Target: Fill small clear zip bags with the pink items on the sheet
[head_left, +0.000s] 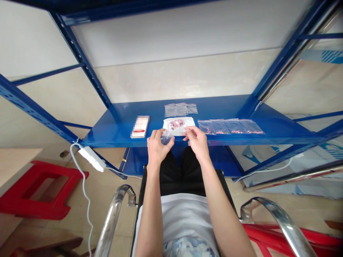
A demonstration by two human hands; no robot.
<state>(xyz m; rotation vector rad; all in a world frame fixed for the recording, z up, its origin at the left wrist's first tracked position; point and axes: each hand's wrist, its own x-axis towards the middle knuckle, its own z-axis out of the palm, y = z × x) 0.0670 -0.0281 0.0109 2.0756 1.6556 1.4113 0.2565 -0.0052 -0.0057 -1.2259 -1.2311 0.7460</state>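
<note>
A small clear zip bag (166,137) is held by my left hand (157,147) between thumb and fingers, at the shelf's front edge. My right hand (197,141) hovers over the lower right edge of a white sheet (167,124), its fingertips drawn together; whatever is between them is too small to make out. Pink and darker beads (177,124) lie in a loose cluster on this sheet, just beyond both hands. Right of the sheet, several clear zip bags (219,126) lie in an overlapping row with a few pinkish beads at the bottom of each.
Behind the sheet lie flat zip bags (180,109). A phone (140,127) rests at the left on the blue shelf (120,110). Blue uprights (88,71) frame both sides. A white power strip (92,159) hangs at the left, above a red stool (40,189).
</note>
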